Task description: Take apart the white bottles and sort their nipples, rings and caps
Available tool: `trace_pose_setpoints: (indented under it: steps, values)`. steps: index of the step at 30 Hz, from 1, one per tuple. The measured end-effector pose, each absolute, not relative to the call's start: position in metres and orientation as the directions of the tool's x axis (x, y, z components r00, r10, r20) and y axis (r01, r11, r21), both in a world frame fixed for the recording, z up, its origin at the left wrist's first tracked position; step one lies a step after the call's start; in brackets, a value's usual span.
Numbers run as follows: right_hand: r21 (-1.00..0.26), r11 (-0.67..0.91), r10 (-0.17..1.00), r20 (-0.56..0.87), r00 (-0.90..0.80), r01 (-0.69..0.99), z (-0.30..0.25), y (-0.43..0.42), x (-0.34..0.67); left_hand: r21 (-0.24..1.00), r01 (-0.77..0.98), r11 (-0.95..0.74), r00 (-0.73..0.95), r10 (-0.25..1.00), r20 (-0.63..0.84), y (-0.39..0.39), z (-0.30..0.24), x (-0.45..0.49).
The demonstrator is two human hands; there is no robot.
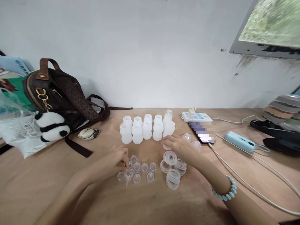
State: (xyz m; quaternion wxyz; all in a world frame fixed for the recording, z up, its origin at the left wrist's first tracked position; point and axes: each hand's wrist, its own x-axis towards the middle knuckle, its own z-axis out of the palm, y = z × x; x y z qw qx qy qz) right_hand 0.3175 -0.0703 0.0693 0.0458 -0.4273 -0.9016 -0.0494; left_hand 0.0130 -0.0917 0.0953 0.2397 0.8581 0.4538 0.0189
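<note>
My left hand (118,158) pinches a clear bottle nipple (129,174) at the front left of a group of similar clear nipples (144,167) on the table. My right hand (176,144) curls its fingers over a translucent round piece (167,147), partly hidden under them. In front of that hand lie stacks of clear rings (173,177). Behind both hands stand several frosted white bottles (137,131) in two rows; a clear dome cap (168,114) tops the one at the back right. More clear domes (187,137) lie beside my right hand.
To the left sit a dark backpack (67,90) with a panda plush (52,126), a plastic bag (25,134) and a watch (93,134). At right are a power strip (200,117), a phone (201,132), a blue power bank (239,142) and trailing cables. The wall closes off the back.
</note>
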Motion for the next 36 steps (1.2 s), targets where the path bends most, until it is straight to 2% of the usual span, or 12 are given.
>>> trace_pose_setpoints:
  steps: [8, 17, 23, 26, 30, 32, 36]
  values:
    - [0.090, 0.604, 0.795, 0.014, -0.607, 0.792, 0.074, -0.074, 0.317, 0.491, 0.739, -0.462, 0.641, 0.707, -0.299, -0.098, 0.106, 0.015]
    - [0.111, 0.572, 0.817, 0.017, -0.577, 0.813, 0.073, -0.072, 0.316, 0.383, 0.795, -0.471, 0.581, 0.773, -0.255, -0.094, 0.099, 0.015]
    - [0.053, 0.538, 0.829, 0.145, -0.539, 0.841, 0.085, -0.077, 0.313, 0.483, 0.756, -0.442, 0.592, 0.777, -0.215, -0.096, 0.103, 0.012]
    - [-0.006, 0.466, 0.847, 0.292, -0.444, 0.885, 0.098, -0.068, 0.315, 0.549, 0.728, -0.410, 0.577, 0.800, -0.168, -0.097, 0.106, 0.011]
    - [-0.087, 0.369, 0.825, 0.489, -0.283, 0.925, 0.114, -0.027, 0.321, 0.585, 0.697, -0.415, 0.528, 0.849, -0.026, -0.095, 0.110, 0.015]
    - [-0.125, 0.336, 0.825, 0.517, -0.228, 0.933, 0.116, -0.001, 0.323, 0.582, 0.693, -0.425, 0.505, 0.863, 0.029, -0.094, 0.111, 0.018]
    - [-0.212, 0.296, 0.878, 0.443, -0.179, 0.931, 0.110, 0.033, 0.326, 0.537, 0.697, -0.476, 0.487, 0.863, 0.133, -0.093, 0.109, 0.023]
